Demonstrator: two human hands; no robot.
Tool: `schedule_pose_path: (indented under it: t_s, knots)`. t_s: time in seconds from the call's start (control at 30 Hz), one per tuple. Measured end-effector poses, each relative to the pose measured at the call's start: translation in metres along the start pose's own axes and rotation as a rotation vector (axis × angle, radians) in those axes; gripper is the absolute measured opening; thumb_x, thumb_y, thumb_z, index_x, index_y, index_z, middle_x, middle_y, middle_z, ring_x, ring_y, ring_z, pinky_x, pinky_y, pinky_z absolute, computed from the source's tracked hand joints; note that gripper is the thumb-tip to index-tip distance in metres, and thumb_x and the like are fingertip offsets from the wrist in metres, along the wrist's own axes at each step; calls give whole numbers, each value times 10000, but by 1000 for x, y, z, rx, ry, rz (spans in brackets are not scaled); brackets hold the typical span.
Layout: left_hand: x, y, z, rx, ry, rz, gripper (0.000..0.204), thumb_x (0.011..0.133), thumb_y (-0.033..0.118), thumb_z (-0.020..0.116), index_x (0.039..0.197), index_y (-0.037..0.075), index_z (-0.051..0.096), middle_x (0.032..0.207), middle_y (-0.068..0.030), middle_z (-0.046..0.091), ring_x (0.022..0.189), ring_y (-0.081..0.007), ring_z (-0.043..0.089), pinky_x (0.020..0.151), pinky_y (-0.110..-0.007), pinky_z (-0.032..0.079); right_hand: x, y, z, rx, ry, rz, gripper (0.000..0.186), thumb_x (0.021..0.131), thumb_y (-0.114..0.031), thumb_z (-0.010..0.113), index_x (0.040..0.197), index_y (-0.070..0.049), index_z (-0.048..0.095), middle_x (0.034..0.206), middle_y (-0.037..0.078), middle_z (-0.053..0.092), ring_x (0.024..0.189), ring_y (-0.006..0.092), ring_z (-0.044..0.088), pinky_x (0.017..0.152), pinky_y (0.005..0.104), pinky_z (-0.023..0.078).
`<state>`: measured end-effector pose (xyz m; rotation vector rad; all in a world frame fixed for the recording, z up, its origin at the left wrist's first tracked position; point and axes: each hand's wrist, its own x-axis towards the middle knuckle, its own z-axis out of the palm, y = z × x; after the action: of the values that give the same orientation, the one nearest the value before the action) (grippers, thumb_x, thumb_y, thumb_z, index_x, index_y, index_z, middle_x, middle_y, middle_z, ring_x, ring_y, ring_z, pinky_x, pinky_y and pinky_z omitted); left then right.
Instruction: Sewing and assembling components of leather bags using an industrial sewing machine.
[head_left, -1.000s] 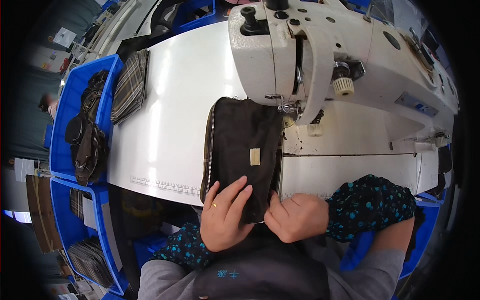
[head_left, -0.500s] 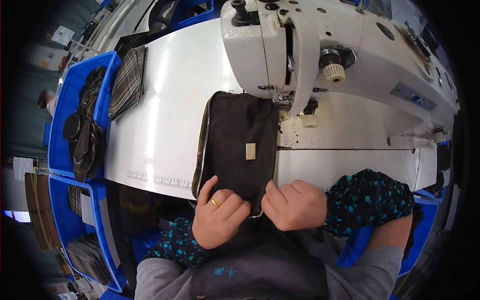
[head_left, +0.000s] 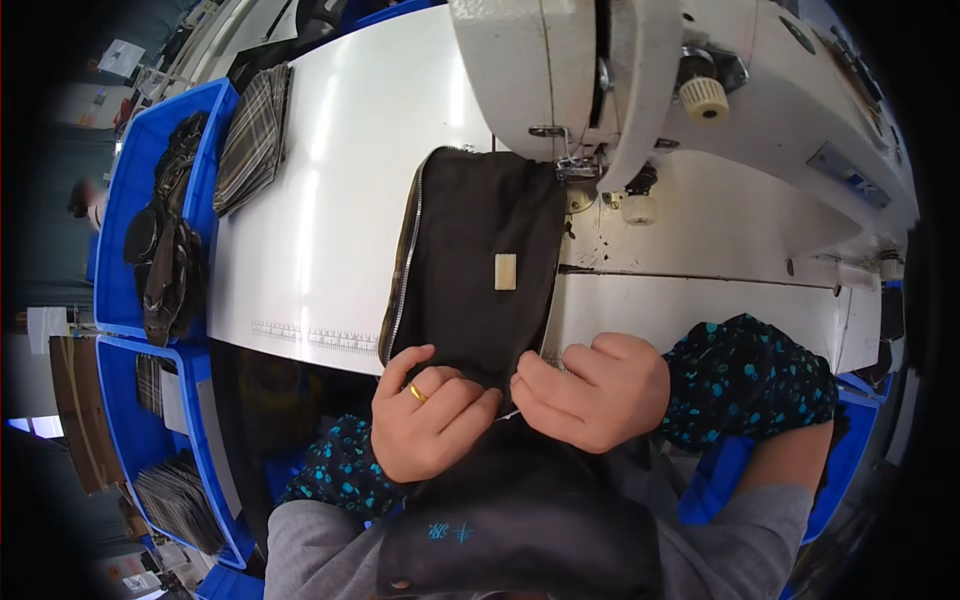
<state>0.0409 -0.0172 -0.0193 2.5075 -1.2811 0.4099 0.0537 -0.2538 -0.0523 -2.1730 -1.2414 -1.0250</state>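
Note:
A dark fabric pouch piece (head_left: pixel 465 215) lies flat on the white sewing table, with a zipper (head_left: pixel 402 270) along its left side and a small beige label (head_left: pixel 505 271) near its middle. Its upper right edge reaches under the presser foot (head_left: pixel 580 168) of the sewing machine (head_left: pixel 620 80). At the near end, my left hand (head_left: pixel 430 415) is closed on the fabric's lower edge, a gold ring on one finger. My right hand (head_left: pixel 595 392) pinches the near right corner, fingers curled. The fingertips of both hands partly hide that near edge.
Left of the table, a blue bin (head_left: pixel 115 215) holds dark fabric pieces, and a lower blue bin (head_left: pixel 120 440) holds stacked pieces. A pile of plaid fabric (head_left: pixel 252 140) rests at the table's left edge. A printed ruler (head_left: pixel 315 333) runs along the front edge.
My right hand has shifted slightly and turned at the corner, and my left hand has moved a little up and left. The whole view has tilted somewhat, with the machine appearing higher.

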Motion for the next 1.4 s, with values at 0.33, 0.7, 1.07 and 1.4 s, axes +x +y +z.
schedule_pose_path:
  t_s: [0.33,0.7,1.07,1.4]
  knots:
    - [0,0,-13,-104,-56,-82,371,680,238,832,1022,118,751,933,17,624,872,-168,626,920,-420,476,0,-6,-7,-1,-22,-102,62,768,-159,674,799,-106,679,862,35,636,587,96,473,475,227,294]
    - [-18,-40,-10,-507,-57,-938,294,944,241,728,844,-23,648,706,-29,617,644,-161,558,596,-301,428,-7,-13,-6,-12,-237,-276,184,677,-178,636,710,1,663,748,119,623,565,139,526,485,232,375]
    - [-15,-44,-12,-329,-130,-911,265,902,178,773,1032,-17,649,866,-70,649,730,-166,573,657,-292,463,-19,-23,3,-9,-231,-254,360,594,-208,609,696,134,657,650,160,585,513,174,533,439,270,399]
    - [64,-6,17,-13,-225,-77,461,830,175,760,1265,64,659,1315,-88,627,1233,-314,589,1004,-459,476,-14,-20,-11,37,-369,-335,319,683,-191,609,766,102,703,708,191,653,505,155,575,442,260,438]
